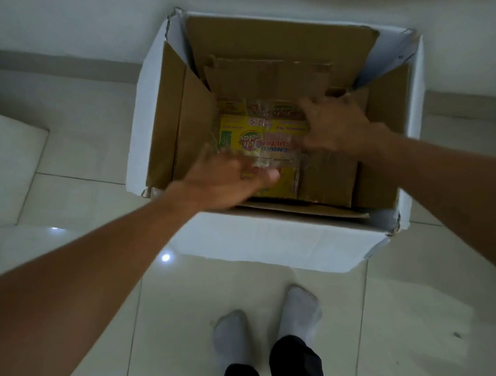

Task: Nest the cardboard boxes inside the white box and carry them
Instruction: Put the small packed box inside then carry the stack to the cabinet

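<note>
Both hands (left (227, 180), right (334, 126)) inside white box (267, 238).

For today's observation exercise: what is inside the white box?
Inside the white box stands a brown cardboard box with a yellow printed carton at its bottom. The left hand and right hand cover part of it.

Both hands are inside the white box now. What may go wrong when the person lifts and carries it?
1. The big white cardboard box has torn corners; its walls might tear further when lifted.
2. The brown cardboard flaps stand loosely and may shift.
3. The left hand and right hand are on the yellow printed carton, not under the box.
</note>
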{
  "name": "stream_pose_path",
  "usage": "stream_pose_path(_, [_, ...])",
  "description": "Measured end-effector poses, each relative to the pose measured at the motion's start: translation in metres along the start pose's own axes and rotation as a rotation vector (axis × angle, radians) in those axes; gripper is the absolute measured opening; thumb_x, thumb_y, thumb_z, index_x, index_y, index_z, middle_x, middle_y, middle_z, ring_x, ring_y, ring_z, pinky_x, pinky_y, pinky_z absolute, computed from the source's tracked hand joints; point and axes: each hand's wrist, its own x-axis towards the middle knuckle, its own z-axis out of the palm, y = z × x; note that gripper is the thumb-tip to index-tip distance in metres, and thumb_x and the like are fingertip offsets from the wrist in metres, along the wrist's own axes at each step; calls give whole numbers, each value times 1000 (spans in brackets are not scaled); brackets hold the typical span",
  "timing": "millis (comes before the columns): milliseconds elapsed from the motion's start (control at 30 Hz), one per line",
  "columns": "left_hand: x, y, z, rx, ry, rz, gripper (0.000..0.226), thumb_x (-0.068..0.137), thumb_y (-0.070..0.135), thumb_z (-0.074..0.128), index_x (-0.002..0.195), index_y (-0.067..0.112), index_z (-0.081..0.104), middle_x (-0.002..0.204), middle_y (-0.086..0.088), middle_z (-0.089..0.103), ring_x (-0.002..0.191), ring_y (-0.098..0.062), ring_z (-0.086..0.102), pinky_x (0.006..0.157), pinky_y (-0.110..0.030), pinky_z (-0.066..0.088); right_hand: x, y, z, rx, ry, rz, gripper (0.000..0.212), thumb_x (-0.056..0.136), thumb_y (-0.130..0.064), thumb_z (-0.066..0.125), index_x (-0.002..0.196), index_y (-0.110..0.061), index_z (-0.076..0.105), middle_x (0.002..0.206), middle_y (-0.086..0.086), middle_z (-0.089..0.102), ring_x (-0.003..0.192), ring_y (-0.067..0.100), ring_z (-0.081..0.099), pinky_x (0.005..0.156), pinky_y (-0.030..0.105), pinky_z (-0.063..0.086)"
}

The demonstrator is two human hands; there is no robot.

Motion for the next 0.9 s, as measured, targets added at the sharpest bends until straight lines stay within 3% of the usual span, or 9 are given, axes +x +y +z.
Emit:
stream_pose_path(67, [10, -23, -9, 360, 167, -54, 95, 71, 86, 3, 144, 30, 27, 157, -14, 11, 144, -31, 0, 108, -61, -9, -26, 3, 17, -271, -67, 28, 83, 81, -67, 45, 146, -21, 23, 153, 18, 27, 140, 37, 24, 107, 69, 10])
stream_pose_path(167, [11, -61, -10, 679, 92, -183, 111, 59, 93, 24, 147, 27, 17, 157, -18, -7, 142, -36, -15, 106, -62, -17, -52, 22, 38, -536, -257, 127, 94, 73, -76, 43, 149, -29, 15, 160, 13, 7, 146, 37, 0, 106, 73, -6])
stream_pose_path(333, [9, -73, -8, 751, 18, -259, 129, 41, 101, 8, 148, 30, 10, 155, -16, -19, 139, -35, -26, 99, -62, -26, -68, 46, 54, -747, -222, 48, 102, 66, -90, 21, 150, -34, 3, 161, 10, -6, 147, 34, -10, 106, 73, -9])
stream_pose_path(433, [9, -68, -9, 762, 41, -249, 122, 50, 99, 20, 148, 26, 14, 155, -18, -16, 140, -36, -23, 102, -62, -22, -68, 47, 52, -749, -203, 34, 101, 68, -89, 21, 150, -33, 5, 161, 13, -4, 147, 35, -8, 105, 73, -10])
stream_pose_path(533, [-4, -60, -12, 584, 288, -130, 98, 66, 79, 50, 140, 18, 36, 156, -22, 0, 143, -35, -8, 106, -60, -15, -74, 36, 40, -535, -45, -79, 87, 77, -73, 44, 147, -24, 27, 159, 19, 10, 147, 36, 2, 106, 71, -6])
stream_pose_path(600, [-14, -61, -8, 444, 545, -115, 84, 73, 57, 64, 138, 10, 36, 155, -24, 6, 143, -36, -1, 107, -60, -10, -89, 31, 34, -301, 224, -100, 70, 79, -46, 65, 136, -9, 46, 153, 26, 26, 144, 40, 18, 107, 71, 3])
stream_pose_path(700, [-29, -67, -1, 178, 734, -339, 93, 73, 42, 71, 144, 11, 20, 155, -23, 7, 143, -36, 2, 108, -56, -3, -117, 34, 35, 39, 515, 240, 67, 80, -33, 65, 135, -4, 41, 149, 26, 33, 141, 40, 28, 108, 67, 14])
stream_pose_path(800, [-33, -76, 2, -338, 714, -617, 98, 70, 40, 72, 146, 14, 15, 153, -17, 20, 139, -34, 22, 108, -53, 22, -139, 37, 45, 585, 503, 633, 78, 80, -39, 67, 142, -11, 29, 147, 18, 36, 134, 35, 37, 109, 53, 30])
stream_pose_path(900, [-30, -77, 6, -733, 645, -777, 85, 71, 34, 72, 140, 11, 29, 134, -16, 48, 110, -29, 52, 82, -33, 44, -143, 37, 58, 968, 328, 793, 80, 79, -42, 70, 142, -12, 30, 139, 18, 47, 118, 32, 51, 95, 37, 44])
